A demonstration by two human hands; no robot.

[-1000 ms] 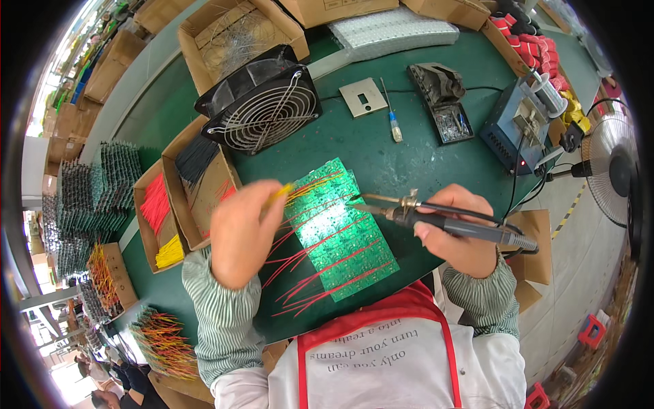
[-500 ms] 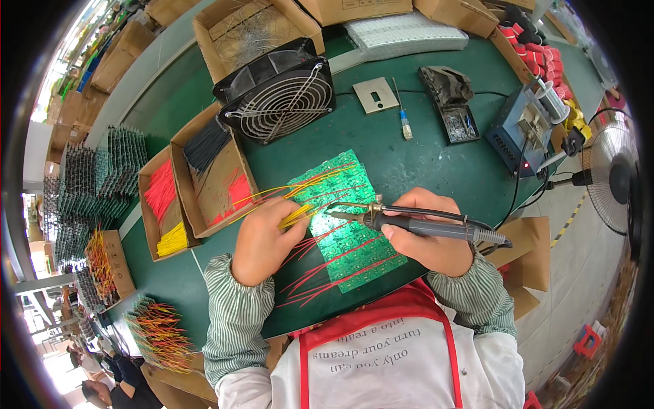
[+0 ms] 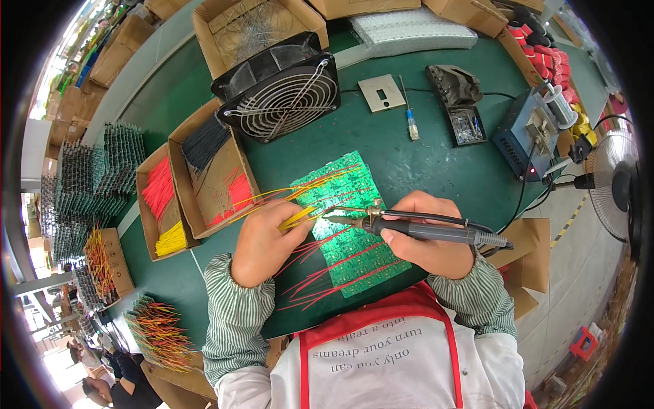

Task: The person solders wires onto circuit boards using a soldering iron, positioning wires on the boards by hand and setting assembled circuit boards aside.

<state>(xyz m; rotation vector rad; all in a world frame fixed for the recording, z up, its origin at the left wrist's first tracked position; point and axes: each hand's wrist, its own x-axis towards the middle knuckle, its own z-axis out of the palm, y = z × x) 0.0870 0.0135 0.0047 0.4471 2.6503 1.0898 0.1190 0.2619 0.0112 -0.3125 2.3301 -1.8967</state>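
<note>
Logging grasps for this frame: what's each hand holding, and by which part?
Right hand grips the soldering iron by its dark handle, tip toward the green circuit board. Left hand pinches yellow wires at their near ends.

A black fan [image 3: 283, 92] stands far on the green table [image 3: 436, 163], cardboard wire boxes [image 3: 194, 187] left, a blue power unit [image 3: 528, 133] right.

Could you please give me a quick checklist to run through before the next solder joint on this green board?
1. Soldering iron gripped in right hand: ok.
2. Yellow wires pinched by left hand: ok.
3. Iron tip over the green circuit board: ok.
4. Tip touching a pad: cannot tell.
5. Black fan running: cannot tell.
6. Iron's cord off the board: ok.
</note>
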